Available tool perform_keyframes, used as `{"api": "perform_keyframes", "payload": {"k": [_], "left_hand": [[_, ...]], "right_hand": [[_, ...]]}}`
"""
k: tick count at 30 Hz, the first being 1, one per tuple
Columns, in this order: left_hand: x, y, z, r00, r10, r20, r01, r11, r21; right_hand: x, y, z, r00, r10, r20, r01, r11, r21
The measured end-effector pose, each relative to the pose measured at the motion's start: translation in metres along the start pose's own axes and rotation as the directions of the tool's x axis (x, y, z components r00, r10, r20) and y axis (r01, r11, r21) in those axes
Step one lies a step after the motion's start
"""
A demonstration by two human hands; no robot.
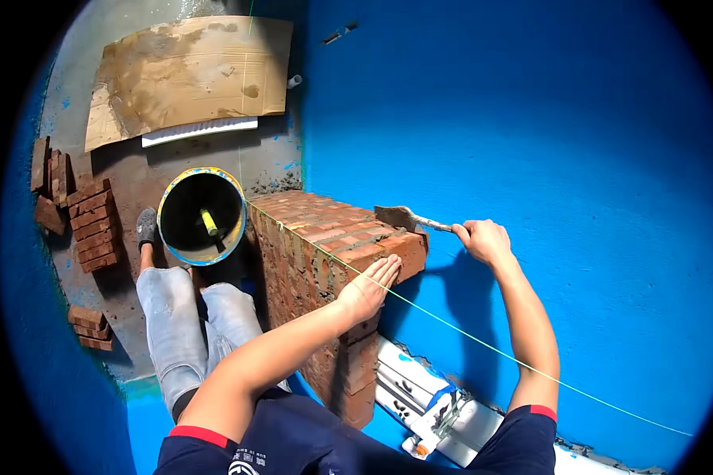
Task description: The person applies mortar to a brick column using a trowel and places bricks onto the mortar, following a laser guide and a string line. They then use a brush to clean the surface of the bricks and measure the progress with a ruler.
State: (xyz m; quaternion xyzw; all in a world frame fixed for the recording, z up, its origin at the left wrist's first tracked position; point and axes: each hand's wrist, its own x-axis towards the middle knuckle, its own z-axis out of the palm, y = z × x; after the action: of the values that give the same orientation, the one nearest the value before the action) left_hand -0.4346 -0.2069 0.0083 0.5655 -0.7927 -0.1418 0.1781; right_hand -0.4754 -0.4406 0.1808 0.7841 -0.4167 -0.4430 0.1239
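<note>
My right hand [485,241] grips the handle of a trowel [394,216], and its mortar-stained blade lies at the top edge of a low brick wall [325,226]. Pressed against the near face of the wall's end brick [408,253] is my left hand [370,286], fingers stretched out and close together. It holds nothing. A taut yellow-green string [467,334] runs along the wall's upper edge, passes by my left hand and continues to the lower right. What lies under the trowel blade is partly hidden.
A bucket [162,218] with a yellow-handled tool [208,222] inside stands left of the wall. Stacked bricks [93,226] lie farther left. Cardboard [190,75] covers floor at the back. A blue wall [531,119] rises at the right; white pipes [408,372] run below it.
</note>
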Motion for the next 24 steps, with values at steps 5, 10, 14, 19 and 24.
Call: {"api": "perform_keyframes", "payload": {"k": [5,10,14,19,24], "left_hand": [[0.002,0.001,-0.003,0.999,-0.011,-0.035,0.01,0.999,-0.041],[0.002,0.0,-0.004,0.999,-0.019,-0.045,0.017,0.999,-0.034],[0.0,0.0,-0.004,0.999,-0.015,-0.038,0.014,1.0,-0.019],[-0.004,-0.001,-0.001,0.993,0.028,-0.118,-0.036,0.997,-0.065],[-0.036,0.01,-0.015,0.874,0.317,-0.368,-0.429,0.859,-0.281]], "right_hand": [[-0.002,-0.01,-0.013,0.993,-0.102,0.058,0.097,0.993,0.07],[0.007,-0.028,-0.024,0.974,-0.205,0.093,0.196,0.976,0.096],[0.017,-0.04,-0.022,0.95,-0.307,0.055,0.298,0.945,0.134],[0.018,-0.036,0.004,0.945,-0.267,0.187,0.177,0.901,0.396],[-0.033,-0.031,0.04,0.947,-0.241,0.214,-0.097,0.419,0.903]]}}
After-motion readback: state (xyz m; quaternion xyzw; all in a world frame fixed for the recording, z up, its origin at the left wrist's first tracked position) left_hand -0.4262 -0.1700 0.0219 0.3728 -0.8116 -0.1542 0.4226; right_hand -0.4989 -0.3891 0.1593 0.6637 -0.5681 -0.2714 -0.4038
